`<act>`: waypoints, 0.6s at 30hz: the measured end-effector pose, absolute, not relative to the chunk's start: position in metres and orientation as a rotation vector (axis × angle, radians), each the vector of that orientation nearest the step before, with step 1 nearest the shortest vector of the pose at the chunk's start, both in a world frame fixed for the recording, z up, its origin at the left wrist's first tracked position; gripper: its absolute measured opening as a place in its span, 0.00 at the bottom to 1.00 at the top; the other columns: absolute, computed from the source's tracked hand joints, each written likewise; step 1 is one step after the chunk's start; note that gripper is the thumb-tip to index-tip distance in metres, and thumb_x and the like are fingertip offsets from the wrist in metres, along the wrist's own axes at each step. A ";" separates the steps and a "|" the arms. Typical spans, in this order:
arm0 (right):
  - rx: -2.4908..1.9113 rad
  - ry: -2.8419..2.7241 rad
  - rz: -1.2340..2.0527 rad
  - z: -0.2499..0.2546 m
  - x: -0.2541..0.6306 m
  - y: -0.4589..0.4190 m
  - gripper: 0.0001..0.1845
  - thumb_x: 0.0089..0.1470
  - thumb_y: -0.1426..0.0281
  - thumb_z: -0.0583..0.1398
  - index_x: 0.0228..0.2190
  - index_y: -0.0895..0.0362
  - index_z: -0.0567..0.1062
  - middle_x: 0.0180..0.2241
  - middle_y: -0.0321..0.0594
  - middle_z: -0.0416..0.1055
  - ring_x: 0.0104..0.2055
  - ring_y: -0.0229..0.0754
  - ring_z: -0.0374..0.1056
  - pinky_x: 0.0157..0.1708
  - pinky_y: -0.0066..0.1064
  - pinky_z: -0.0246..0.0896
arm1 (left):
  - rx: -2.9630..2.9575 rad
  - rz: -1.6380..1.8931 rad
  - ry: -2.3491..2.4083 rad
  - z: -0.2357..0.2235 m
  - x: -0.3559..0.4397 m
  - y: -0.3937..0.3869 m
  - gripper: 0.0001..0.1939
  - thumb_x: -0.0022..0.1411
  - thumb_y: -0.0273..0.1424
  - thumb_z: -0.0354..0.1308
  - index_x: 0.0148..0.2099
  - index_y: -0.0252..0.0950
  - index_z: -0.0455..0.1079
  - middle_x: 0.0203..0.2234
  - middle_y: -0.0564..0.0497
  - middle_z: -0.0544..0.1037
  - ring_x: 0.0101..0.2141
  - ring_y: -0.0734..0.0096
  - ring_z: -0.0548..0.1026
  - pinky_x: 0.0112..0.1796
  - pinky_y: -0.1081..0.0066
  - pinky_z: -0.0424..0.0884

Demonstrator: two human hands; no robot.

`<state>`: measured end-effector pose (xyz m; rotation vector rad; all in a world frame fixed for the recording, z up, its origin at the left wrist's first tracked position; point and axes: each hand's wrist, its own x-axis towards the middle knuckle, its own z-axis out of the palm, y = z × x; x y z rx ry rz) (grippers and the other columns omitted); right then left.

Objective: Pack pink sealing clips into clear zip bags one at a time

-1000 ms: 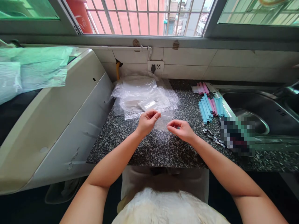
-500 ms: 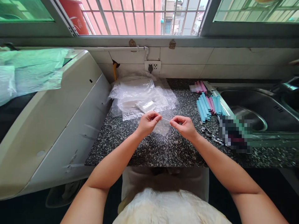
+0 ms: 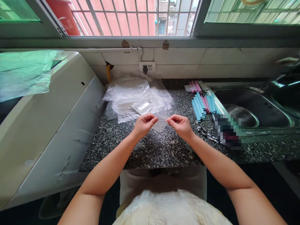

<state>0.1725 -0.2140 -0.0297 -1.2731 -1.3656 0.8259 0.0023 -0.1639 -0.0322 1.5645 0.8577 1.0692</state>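
A small clear plastic bag (image 3: pixel 160 124) hangs between my two hands above the speckled countertop (image 3: pixel 154 153). My left hand (image 3: pixel 144 125) pinches one upper corner of it between thumb and fingers. At the opposite corner, my right hand (image 3: pixel 182 125) grips the edge in the same way, so the top edge is stretched between them. Just beyond my left hand lies a small packet of clear bags (image 3: pixel 142 107). It rests on a spread of larger clear plastic bags (image 3: pixel 131 90). Whether the small bag's mouth is open I cannot tell.
Blue and pink strips (image 3: pixel 198 107) lie in stacks right of my hands. Past them are a blurred-out dark item (image 3: pixel 231 132), a string of shiny beads (image 3: pixel 209 135) and a metal sink (image 3: pixel 253 103). A white appliance (image 3: pixel 67 103) stands at the left. A wall socket (image 3: pixel 147 67) holds a plug.
The camera view has shifted slightly to the right. Both hands keep their pinch on the small bag, which now shows more of its flat face below the stretched edge.
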 end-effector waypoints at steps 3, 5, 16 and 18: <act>-1.280 -1.383 0.789 -0.030 0.172 -0.214 0.11 0.45 0.63 0.60 0.19 0.58 0.71 0.18 0.32 0.63 0.21 0.32 0.55 0.23 0.27 0.52 | 1.582 1.094 0.857 -0.034 0.002 -0.163 0.13 0.48 0.38 0.61 0.22 0.33 0.67 0.16 0.55 0.65 0.21 0.79 0.60 0.23 0.75 0.58; -1.288 -1.423 0.751 -0.030 0.172 -0.214 0.11 0.46 0.64 0.59 0.19 0.58 0.71 0.18 0.33 0.64 0.22 0.32 0.57 0.25 0.28 0.54 | 1.596 1.092 0.858 -0.034 0.002 -0.162 0.13 0.49 0.38 0.61 0.22 0.33 0.67 0.16 0.55 0.65 0.21 0.79 0.60 0.23 0.75 0.58; -1.321 -1.477 0.700 -0.030 0.173 -0.213 0.09 0.46 0.65 0.59 0.21 0.57 0.71 0.20 0.34 0.67 0.24 0.34 0.60 0.26 0.28 0.57 | 1.821 0.988 0.868 -0.031 0.001 -0.163 0.12 0.51 0.35 0.58 0.21 0.34 0.66 0.17 0.55 0.65 0.21 0.77 0.61 0.25 0.74 0.58; -1.328 -1.469 0.696 -0.030 0.174 -0.213 0.10 0.46 0.65 0.59 0.21 0.57 0.71 0.20 0.34 0.67 0.24 0.34 0.60 0.27 0.28 0.57 | 1.816 0.977 0.866 -0.030 0.001 -0.164 0.12 0.52 0.35 0.57 0.21 0.34 0.66 0.16 0.55 0.65 0.21 0.77 0.61 0.25 0.74 0.58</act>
